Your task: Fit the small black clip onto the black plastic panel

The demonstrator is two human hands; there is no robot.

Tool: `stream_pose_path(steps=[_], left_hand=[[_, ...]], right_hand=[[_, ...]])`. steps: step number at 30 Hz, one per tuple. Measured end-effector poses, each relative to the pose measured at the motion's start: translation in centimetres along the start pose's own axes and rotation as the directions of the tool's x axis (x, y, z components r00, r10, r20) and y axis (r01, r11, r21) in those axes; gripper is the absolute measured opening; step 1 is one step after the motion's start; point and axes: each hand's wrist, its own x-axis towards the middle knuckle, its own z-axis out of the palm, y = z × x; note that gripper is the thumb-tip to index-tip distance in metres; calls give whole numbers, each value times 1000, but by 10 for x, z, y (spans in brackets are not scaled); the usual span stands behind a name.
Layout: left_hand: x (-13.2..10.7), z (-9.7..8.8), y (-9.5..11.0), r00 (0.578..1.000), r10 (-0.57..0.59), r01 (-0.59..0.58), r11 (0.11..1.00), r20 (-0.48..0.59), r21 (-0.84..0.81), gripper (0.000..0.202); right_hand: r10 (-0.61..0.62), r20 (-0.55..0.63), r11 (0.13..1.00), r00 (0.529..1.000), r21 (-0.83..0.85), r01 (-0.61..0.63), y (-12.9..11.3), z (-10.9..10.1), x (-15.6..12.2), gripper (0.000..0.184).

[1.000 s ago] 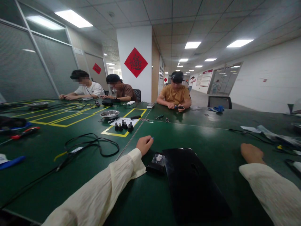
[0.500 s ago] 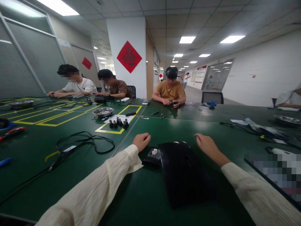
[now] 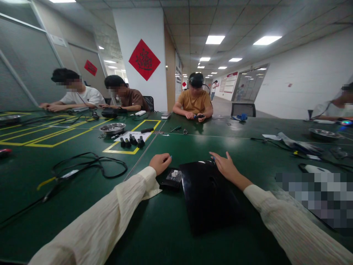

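My left hand [image 3: 160,163] rests on the green table with its fingers curled in. What it holds, if anything, is hidden. Just below it lies a small black box-like part [image 3: 172,180] with a clear bag and a white piece on top. A large glossy black bag or sheet [image 3: 205,198] lies to the right of that part. Over the far right edge of this black piece is my right hand [image 3: 224,165], fingers spread, holding nothing; I cannot tell whether it touches the surface.
A metal bowl [image 3: 112,128], several black cylindrical parts [image 3: 132,141] and a black cable [image 3: 91,165] are on the left. Across the table a person [image 3: 195,101] handles a dark tool. Plastic bags [image 3: 298,143] and another bowl [image 3: 325,134] are to the right.
My right hand has moved left toward the black piece, and its fingers have spread. My left hand stays curled near the small black part. The view has shifted slightly.
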Motion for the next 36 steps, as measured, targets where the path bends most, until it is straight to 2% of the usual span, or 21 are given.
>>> stream_pose_path(steps=[3, 5, 6, 8, 10, 12, 15, 18, 22, 25, 30, 33, 36], left_hand=[[1, 0, 1, 1000, -24, 23, 1000, 15, 14, 33], [1, 1, 0, 1000, -25, 25, 1000, 19, 18, 34], [2, 1, 0, 1000, -24, 24, 1000, 14, 17, 34], [2, 3, -2, 1000, -22, 22, 1000, -6, 11, 34], [3, 3, -3, 999, -27, 27, 1000, -25, 7, 34], [3, 3, -3, 999, -32, 32, 999, -34, 7, 35], [2, 3, -2, 999, -34, 34, 999, -29, 11, 35], [2, 3, -1, 999, -25, 25, 1000, -27, 16, 35], [3, 3, -1, 999, -19, 19, 1000, -29, -4, 34], [3, 2, -1, 999, -33, 32, 999, -37, -16, 34], [2, 1, 0, 999, -38, 38, 999, -34, 1, 34], [1, 1, 0, 999, -21, 21, 1000, -38, 1, 35], [1, 1, 0, 999, -10, 10, 1000, -39, 3, 35]], right_hand=[[34, -216, 972, 976, 233, 17, -33, -14, 3, 37], [26, -256, 933, 966, 354, 68, -68, -24, 1, 36], [-22, -215, 918, 976, 382, 105, -87, -28, -2, 36], [-210, -87, 914, 974, 337, 227, -124, -31, -10, 34], [-363, 28, 902, 931, 261, 344, -153, -27, -20, 37], [-419, 101, 897, 902, 201, 394, -168, -17, -28, 41], [-403, 127, 911, 906, 146, 385, -171, 1, -34, 48], [-391, 118, 912, 913, 181, 368, -165, 9, -34, 57], [-406, 63, 880, 912, 296, 371, -165, 6, -37, 68], [-381, 2, 879, 925, 311, 361, -169, -2, -41, 71], [-399, 8, 912, 917, 103, 396, -171, -17, -43, 55], [-350, 63, 934, 935, -58, 353, -173, -26, -42, 49], [-280, 113, 951, 953, -106, 292, -176, -39, -42, 46]])
